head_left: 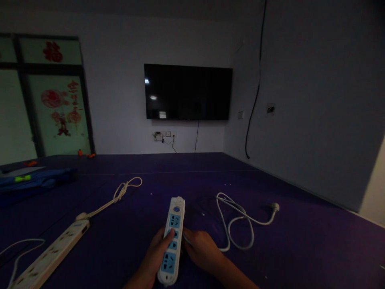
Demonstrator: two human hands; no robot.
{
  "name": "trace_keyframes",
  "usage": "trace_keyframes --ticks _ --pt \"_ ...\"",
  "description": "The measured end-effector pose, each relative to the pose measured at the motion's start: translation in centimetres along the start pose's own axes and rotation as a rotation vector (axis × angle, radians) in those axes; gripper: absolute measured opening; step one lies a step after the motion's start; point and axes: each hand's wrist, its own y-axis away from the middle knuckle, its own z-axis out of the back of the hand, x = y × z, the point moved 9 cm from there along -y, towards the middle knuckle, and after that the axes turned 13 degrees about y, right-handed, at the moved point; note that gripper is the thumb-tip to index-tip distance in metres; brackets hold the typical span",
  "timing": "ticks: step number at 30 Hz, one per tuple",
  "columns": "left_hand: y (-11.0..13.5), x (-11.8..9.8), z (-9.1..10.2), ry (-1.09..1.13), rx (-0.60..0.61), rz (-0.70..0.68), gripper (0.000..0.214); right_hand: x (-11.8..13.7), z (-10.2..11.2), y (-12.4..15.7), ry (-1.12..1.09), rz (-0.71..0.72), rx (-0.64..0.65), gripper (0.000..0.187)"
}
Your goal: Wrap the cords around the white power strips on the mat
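Observation:
A white power strip [177, 251] with blue socket faces stands tilted up in front of me. My left hand [161, 247] is wrapped round its left side, with the thumb across the sockets. Close against the strip's right edge, my right hand [198, 245] is closed on a white power cord [234, 212]; its fingertips are partly hidden. From that hand the cord runs right in loose loops on the purple surface and ends in a white plug [274, 207].
A longer white power strip [57, 251] lies at the left, its cord [120, 192] knotted behind it. Dark blue cloth [45, 178] is further left. A television [189, 92] hangs on the far wall, and a black cable [257, 96] dangles along the right wall.

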Motion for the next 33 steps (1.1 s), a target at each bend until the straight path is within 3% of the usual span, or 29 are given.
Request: trace_keyframes --ticks 10,16,21,25,28,33 --pt "-0.8 0.9 0.0 0.168 0.045 0.04 0.06 0.6 0.0 0.0 0.162 0.083 0.015 0.019" --pt "-0.6 1.5 0.3 0.117 0.028 0.088 0.063 1.9 0.0 0.4 0.394 0.249 0.01 0.013" --pt "0.0 0.4 0.2 0.006 0.118 0.128 0.077 2.8 2.0 1.0 0.39 0.37 -0.215 0.016" --pt "1.3 -1.0 -1.2 -0.076 0.328 0.194 0.071 2.9 4.6 2.1 0.371 0.419 -0.418 0.019" --pt "2.3 -1.2 -1.9 -0.159 0.453 0.268 0.063 2.2 6.5 2.5 0.271 0.376 -0.485 0.027" --pt "4.2 0.2 -3.1 -0.241 0.623 0.39 0.045 -1.5 8.0 1.7 -0.157 0.073 -0.487 0.037"
